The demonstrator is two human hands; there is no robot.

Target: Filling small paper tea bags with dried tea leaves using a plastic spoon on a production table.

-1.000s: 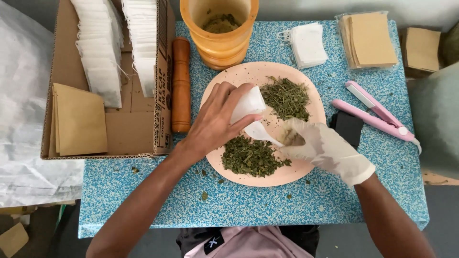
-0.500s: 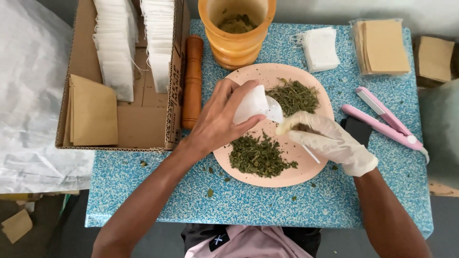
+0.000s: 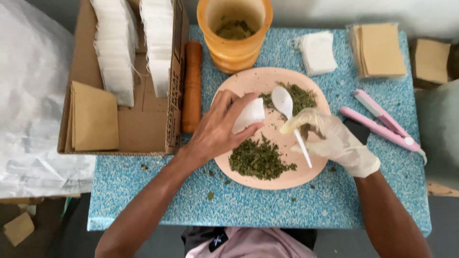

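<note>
Blue speckled table point(image 3: 267, 210) is seen from above, with a pink plate point(image 3: 248, 83) in its middle, on which two heaps of dried green herbs point(image 3: 258, 160) are lying. A small white filter bag point(image 3: 248, 114) is pinched between the thumb and fingers of the bare left hand point(image 3: 217, 129), over the plate. A white plastic spoon point(image 3: 287, 112) is gripped by the gloved right hand point(image 3: 334, 141), its bowl resting beside the upper heap. A wooden mortar point(image 3: 234, 33) and pestle point(image 3: 192, 86) are placed behind the plate, and a cardboard box point(image 3: 143, 129) at the left.
</note>
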